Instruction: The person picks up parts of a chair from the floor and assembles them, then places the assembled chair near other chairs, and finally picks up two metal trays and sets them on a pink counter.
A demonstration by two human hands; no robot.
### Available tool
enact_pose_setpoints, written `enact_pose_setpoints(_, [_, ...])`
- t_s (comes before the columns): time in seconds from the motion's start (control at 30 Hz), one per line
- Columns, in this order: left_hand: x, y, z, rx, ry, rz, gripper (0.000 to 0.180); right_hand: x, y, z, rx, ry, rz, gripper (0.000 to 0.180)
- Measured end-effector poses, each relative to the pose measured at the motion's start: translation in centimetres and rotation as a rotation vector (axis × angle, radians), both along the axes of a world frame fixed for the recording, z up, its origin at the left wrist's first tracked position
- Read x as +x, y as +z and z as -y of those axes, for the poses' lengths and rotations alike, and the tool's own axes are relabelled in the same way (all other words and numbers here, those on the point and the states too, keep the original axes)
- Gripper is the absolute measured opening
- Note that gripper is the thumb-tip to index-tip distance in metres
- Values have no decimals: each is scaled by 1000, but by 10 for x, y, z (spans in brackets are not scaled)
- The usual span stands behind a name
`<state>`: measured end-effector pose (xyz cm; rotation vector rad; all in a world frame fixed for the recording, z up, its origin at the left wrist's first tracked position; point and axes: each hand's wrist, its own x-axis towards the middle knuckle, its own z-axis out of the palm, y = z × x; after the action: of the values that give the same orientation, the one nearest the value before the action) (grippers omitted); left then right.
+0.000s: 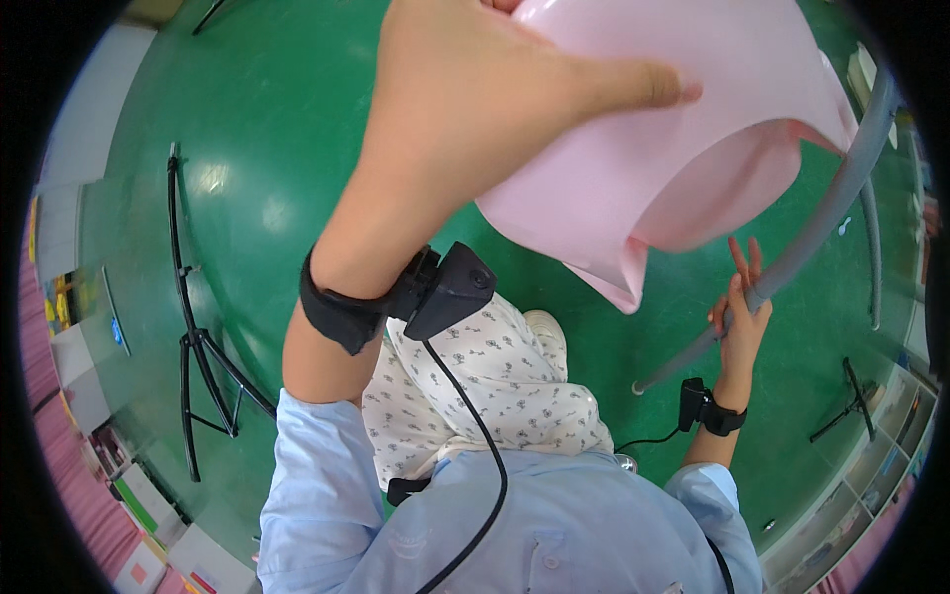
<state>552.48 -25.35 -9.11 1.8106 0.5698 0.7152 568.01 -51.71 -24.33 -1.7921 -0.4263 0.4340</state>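
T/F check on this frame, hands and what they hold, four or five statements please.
1. The left hand grips a pink plastic seat shell. True.
2. The right hand hangs free. False: it is closed around a grey metal tube.
3. The floor is green. True.
4. Both wrists are bare. False: each carries a black strap; the left wrist device has a cable.
5. A black tripod stands at the person's left. True.
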Motion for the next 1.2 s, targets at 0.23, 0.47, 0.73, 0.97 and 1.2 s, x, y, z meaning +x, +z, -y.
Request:
enact_pose_setpoints(0.23, [2,9,-67,-209,-167,120,44,4,13,-5,-54,40,34,48])
enact_pose_setpoints(0.47, [-3,-16,-193,-429,62,181,35,-6,7,12,51,123,-42,37])
enact_pose_setpoints(0.73, [-5,-64,-250,-582,-35,261,32,-10,-16,87,-238,37,75,25])
enact_pose_setpoints(0.97, [-30,-69,-219,-414,92,81,67,-28,-10,159,-448,-14,225,26])
enact_pose_setpoints(1.2, [-52,-114,-102,785,418,3,78,-48,6,156,-636,53,318,31])
